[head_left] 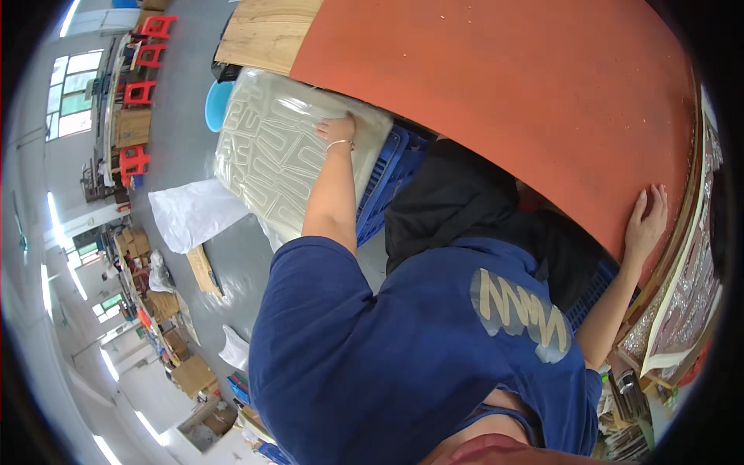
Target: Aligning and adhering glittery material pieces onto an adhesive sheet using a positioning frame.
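Note:
My left hand (335, 129) lies on a stack of clear, cream-tinted plastic sheets (271, 155) with raised looping outlines. Its fingers are stretched over the top sheet, near the table's edge, and I see nothing held in them. Beneath the sheets stands a blue plastic crate (393, 167). Over to the right, my right hand (649, 219) rests on the orange-red tabletop (496, 85) by its right border. The fingers there are extended and slightly apart, with nothing in them.
A pale wooden board (271, 35) adjoins the tabletop. On the grey floor to the left are a light-blue basin (218, 106), a white plastic bag (194, 213) and a cardboard piece (203, 270). Foil-like sheets (682, 302) edge the right side. Red stools (139, 93) stand farther off.

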The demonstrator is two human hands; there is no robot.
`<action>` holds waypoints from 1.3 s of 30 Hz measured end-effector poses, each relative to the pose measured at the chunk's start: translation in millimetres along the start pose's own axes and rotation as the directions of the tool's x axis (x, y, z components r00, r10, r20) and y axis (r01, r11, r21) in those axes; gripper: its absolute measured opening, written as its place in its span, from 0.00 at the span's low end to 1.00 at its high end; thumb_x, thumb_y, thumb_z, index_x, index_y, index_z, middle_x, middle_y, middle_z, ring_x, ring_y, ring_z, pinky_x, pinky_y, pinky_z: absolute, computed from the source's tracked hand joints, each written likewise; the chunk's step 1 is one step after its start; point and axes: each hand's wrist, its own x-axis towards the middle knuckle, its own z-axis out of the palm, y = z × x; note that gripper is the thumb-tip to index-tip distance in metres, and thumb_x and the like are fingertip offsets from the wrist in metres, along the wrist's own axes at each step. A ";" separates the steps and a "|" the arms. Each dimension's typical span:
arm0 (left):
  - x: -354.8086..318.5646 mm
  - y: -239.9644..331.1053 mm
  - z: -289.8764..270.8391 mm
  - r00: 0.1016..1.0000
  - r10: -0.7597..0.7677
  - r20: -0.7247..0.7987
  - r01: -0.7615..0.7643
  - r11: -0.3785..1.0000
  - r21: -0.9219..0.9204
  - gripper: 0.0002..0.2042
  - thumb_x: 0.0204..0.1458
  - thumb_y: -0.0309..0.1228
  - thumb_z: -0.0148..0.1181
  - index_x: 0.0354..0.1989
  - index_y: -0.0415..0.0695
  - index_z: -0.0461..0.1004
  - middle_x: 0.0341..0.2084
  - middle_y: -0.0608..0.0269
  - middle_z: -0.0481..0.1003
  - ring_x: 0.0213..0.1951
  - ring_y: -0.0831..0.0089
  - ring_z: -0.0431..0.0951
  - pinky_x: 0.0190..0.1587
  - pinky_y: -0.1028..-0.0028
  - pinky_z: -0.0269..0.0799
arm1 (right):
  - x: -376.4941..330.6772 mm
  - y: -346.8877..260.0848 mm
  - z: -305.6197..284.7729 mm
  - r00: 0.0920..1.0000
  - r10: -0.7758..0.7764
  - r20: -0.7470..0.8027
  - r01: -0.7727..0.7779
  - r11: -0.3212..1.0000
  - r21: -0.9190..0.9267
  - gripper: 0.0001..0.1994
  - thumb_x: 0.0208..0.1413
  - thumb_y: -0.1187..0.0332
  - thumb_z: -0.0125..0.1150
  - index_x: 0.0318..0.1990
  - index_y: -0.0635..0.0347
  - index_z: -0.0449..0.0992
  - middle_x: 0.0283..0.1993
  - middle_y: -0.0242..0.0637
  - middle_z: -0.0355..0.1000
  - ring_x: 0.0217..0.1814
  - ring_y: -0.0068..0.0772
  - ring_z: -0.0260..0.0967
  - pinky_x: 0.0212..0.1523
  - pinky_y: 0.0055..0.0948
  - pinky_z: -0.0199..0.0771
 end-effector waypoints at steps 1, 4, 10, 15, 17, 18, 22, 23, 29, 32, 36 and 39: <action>2.7 4.0 -0.2 0.998 0.043 -0.044 -0.044 0.999 -0.022 0.48 0.50 0.60 0.48 0.69 0.39 0.38 0.69 0.42 0.29 0.70 0.44 0.31 0.64 0.38 0.35 | 1.5 0.1 1.1 1.000 -0.005 -0.010 0.005 1.000 0.010 0.15 0.60 0.65 0.54 0.50 0.65 0.73 0.56 0.51 0.68 0.62 0.50 0.62 0.61 0.42 0.61; -6.4 18.9 3.0 0.993 -0.119 0.011 0.118 0.991 0.064 0.49 0.50 0.60 0.48 0.68 0.34 0.35 0.70 0.44 0.29 0.70 0.48 0.30 0.64 0.38 0.34 | 1.0 2.6 0.9 1.000 -0.019 0.000 0.019 1.000 0.019 0.15 0.60 0.65 0.54 0.50 0.65 0.73 0.57 0.50 0.68 0.61 0.50 0.63 0.61 0.42 0.61; -66.6 2.4 2.6 0.995 -0.100 -0.001 0.100 0.991 -0.092 0.48 0.51 0.56 0.48 0.69 0.36 0.32 0.70 0.48 0.27 0.71 0.51 0.27 0.64 0.39 0.36 | 0.2 7.2 3.7 0.999 -0.046 -0.027 0.047 0.997 0.061 0.16 0.60 0.64 0.55 0.49 0.65 0.73 0.56 0.52 0.68 0.60 0.51 0.63 0.60 0.42 0.62; -87.1 -21.4 1.9 0.986 -0.103 -0.128 0.095 0.993 -0.065 0.40 0.50 0.48 0.51 0.65 0.32 0.50 0.68 0.41 0.45 0.70 0.51 0.43 0.64 0.43 0.42 | 2.4 10.3 7.0 0.995 -0.090 -0.033 0.092 0.994 0.062 0.15 0.60 0.63 0.54 0.48 0.66 0.73 0.55 0.52 0.69 0.59 0.51 0.64 0.59 0.42 0.63; -75.0 -32.9 -9.2 0.939 0.344 0.019 -0.344 0.936 0.069 0.24 0.44 0.37 0.54 0.42 0.26 0.73 0.43 0.30 0.73 0.50 0.51 0.75 0.50 0.54 0.70 | 2.4 10.6 7.6 0.996 -0.082 -0.035 0.083 0.996 0.041 0.15 0.60 0.63 0.54 0.48 0.66 0.73 0.55 0.53 0.69 0.59 0.51 0.64 0.59 0.42 0.63; -66.8 -38.6 -16.5 0.930 0.363 0.051 -0.366 0.929 0.054 0.24 0.44 0.37 0.54 0.42 0.26 0.73 0.43 0.30 0.73 0.50 0.51 0.75 0.50 0.54 0.70 | 2.2 10.5 8.0 0.996 -0.078 -0.034 0.079 0.996 0.043 0.15 0.60 0.63 0.54 0.48 0.66 0.73 0.54 0.53 0.69 0.59 0.52 0.64 0.59 0.42 0.63; -35.8 -72.2 -52.2 0.976 0.170 0.140 -0.145 0.974 -0.173 0.12 0.39 0.29 0.60 0.29 0.31 0.78 0.27 0.43 0.78 0.29 0.57 0.81 0.29 0.64 0.76 | -0.1 10.5 7.0 0.997 -0.072 -0.026 0.073 0.997 0.035 0.16 0.60 0.63 0.54 0.49 0.66 0.73 0.54 0.53 0.69 0.59 0.52 0.64 0.59 0.43 0.63; -30.5 -82.0 -61.9 0.977 0.157 0.146 -0.135 0.979 -0.150 0.12 0.39 0.29 0.60 0.29 0.31 0.78 0.27 0.43 0.78 0.29 0.57 0.81 0.29 0.64 0.76 | -0.3 10.4 6.8 0.997 -0.076 -0.024 0.077 0.997 0.029 0.16 0.60 0.63 0.54 0.49 0.66 0.73 0.55 0.53 0.69 0.59 0.52 0.64 0.59 0.43 0.62; -33.0 -113.1 -109.1 0.437 0.831 0.344 -0.890 0.344 0.299 0.08 0.43 0.23 0.66 0.25 0.30 0.75 0.20 0.50 0.77 0.20 0.63 0.79 0.22 0.67 0.78 | -0.9 9.3 8.2 0.995 -0.081 -0.053 0.082 0.996 0.025 0.16 0.61 0.62 0.53 0.50 0.65 0.73 0.57 0.52 0.68 0.61 0.52 0.63 0.60 0.43 0.62; -55.7 -117.0 -125.4 0.942 0.252 0.222 -0.102 0.844 -0.526 0.10 0.47 0.27 0.66 0.28 0.31 0.75 0.24 0.50 0.77 0.25 0.64 0.80 0.27 0.66 0.80 | -2.6 10.6 8.7 0.997 -0.074 -0.038 0.075 0.997 0.021 0.16 0.61 0.62 0.53 0.50 0.65 0.73 0.57 0.51 0.68 0.61 0.51 0.62 0.60 0.43 0.61; -84.9 -128.2 -145.9 0.929 0.302 0.214 -0.051 0.678 -0.733 0.11 0.50 0.29 0.63 0.32 0.30 0.74 0.29 0.48 0.77 0.32 0.64 0.81 0.36 0.66 0.81 | -2.7 12.2 10.9 0.997 -0.071 -0.038 0.071 0.997 0.020 0.16 0.61 0.62 0.53 0.50 0.64 0.73 0.57 0.51 0.68 0.61 0.52 0.62 0.60 0.43 0.61; -99.3 -137.3 -151.7 0.866 0.408 0.287 0.039 0.519 -0.854 0.11 0.52 0.27 0.60 0.34 0.29 0.73 0.30 0.47 0.77 0.33 0.63 0.81 0.37 0.67 0.81 | -0.9 13.0 11.6 0.997 -0.073 -0.034 0.074 0.997 0.028 0.17 0.61 0.62 0.53 0.50 0.64 0.73 0.57 0.51 0.68 0.61 0.52 0.62 0.60 0.43 0.61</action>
